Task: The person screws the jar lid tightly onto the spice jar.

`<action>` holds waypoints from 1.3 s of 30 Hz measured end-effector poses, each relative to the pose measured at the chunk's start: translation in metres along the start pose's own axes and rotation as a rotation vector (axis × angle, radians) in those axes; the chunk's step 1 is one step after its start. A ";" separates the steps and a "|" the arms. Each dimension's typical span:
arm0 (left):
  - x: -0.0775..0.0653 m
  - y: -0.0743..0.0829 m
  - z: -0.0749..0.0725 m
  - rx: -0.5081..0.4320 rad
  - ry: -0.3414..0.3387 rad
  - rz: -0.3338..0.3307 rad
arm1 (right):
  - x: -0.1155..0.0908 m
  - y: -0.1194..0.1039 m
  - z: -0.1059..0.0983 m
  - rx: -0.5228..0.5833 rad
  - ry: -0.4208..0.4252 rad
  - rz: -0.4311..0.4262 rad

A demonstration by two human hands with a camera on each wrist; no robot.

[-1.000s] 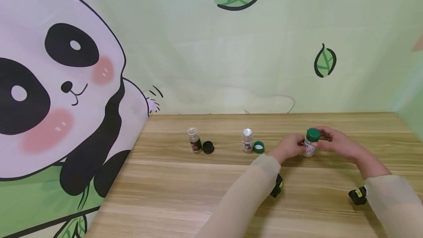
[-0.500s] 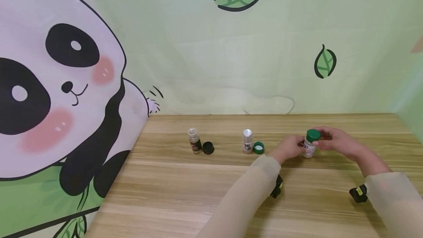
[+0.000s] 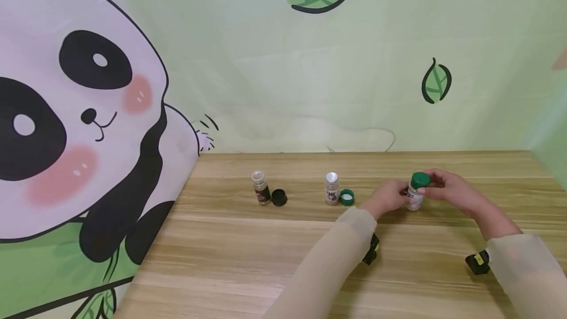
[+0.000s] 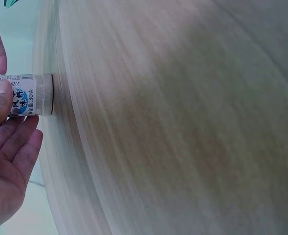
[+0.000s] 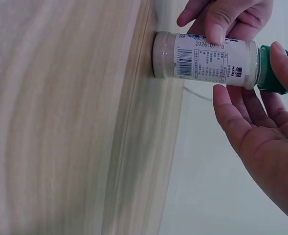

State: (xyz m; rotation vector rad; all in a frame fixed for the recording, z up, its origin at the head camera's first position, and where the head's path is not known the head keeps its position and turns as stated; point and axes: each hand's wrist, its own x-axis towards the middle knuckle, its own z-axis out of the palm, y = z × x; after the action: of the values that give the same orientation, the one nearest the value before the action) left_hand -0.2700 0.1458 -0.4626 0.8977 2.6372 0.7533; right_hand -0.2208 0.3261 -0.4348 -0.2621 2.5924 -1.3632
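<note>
A small clear seasoning bottle (image 3: 414, 202) with a white printed label stands upright on the wooden table, topped by a green cap (image 3: 420, 180). My left hand (image 3: 390, 196) holds the bottle's body, its thumb (image 4: 3, 104) lying across the label in the left wrist view. From the other side my right hand (image 3: 456, 192) grips the cap; the right wrist view has its thumb (image 5: 284, 66) against the green plastic, with the other fingers partly hidden behind. The bottle's base (image 5: 160, 55) is at the tabletop.
Left of the hands, a silver-topped seasoning bottle (image 3: 331, 189) stands beside an upturned green cap (image 3: 347, 197). Farther left is a dark-labelled bottle (image 3: 261, 188) next to a black cap (image 3: 279, 197). A panda-print cloth (image 3: 248, 63) hangs behind the table (image 3: 221, 260).
The right hand shifts very slightly at the green cap. The bottle stays in place, and the left hand keeps its hold on the body.
</note>
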 end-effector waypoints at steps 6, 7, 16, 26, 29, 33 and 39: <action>0.000 0.001 0.000 0.000 0.002 -0.005 | -0.002 -0.002 0.003 0.027 0.026 0.021; 0.000 0.001 0.000 0.001 0.002 -0.006 | -0.002 -0.003 0.004 0.028 0.033 0.027; -0.002 0.002 -0.002 -0.005 -0.005 0.006 | -0.002 -0.004 0.010 0.023 0.069 0.066; 0.000 0.000 -0.001 0.010 0.004 0.009 | -0.002 -0.005 0.000 -0.001 -0.040 0.007; 0.000 0.000 -0.001 0.004 0.003 0.003 | -0.001 -0.006 -0.007 -0.034 -0.100 -0.007; -0.001 -0.001 0.000 -0.006 0.008 -0.001 | 0.001 -0.008 -0.014 -0.053 -0.145 0.002; 0.000 0.000 0.000 -0.005 0.011 0.000 | 0.004 -0.008 -0.018 -0.057 -0.165 0.005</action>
State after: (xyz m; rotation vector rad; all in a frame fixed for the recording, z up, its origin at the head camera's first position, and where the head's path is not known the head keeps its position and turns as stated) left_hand -0.2700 0.1453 -0.4629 0.8947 2.6437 0.7673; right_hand -0.2283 0.3345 -0.4185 -0.3610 2.4962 -1.2131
